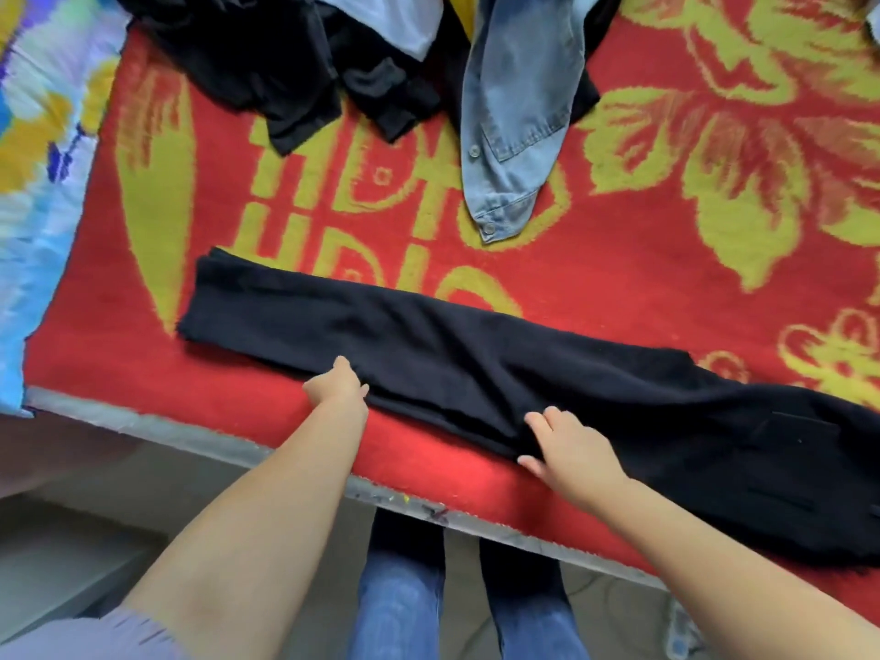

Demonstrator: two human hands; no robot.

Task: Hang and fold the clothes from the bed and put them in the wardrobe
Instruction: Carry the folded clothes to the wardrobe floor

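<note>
Both hands rest on black trousers laid lengthwise across the red bed. Left hand grips the near edge; right hand presses flat, fingers relaxed.

Long black folded trousers lie across the red-and-yellow patterned bed. The left hand pinches their near edge. The right hand rests flat on them.

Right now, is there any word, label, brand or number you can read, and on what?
Red blanket: large yellow woven character-like shapes beside the black trousers, partly covered, not readable as any word.
Denim shirt: no label visible.
Black clothes pile: no print or tag visible.
</note>
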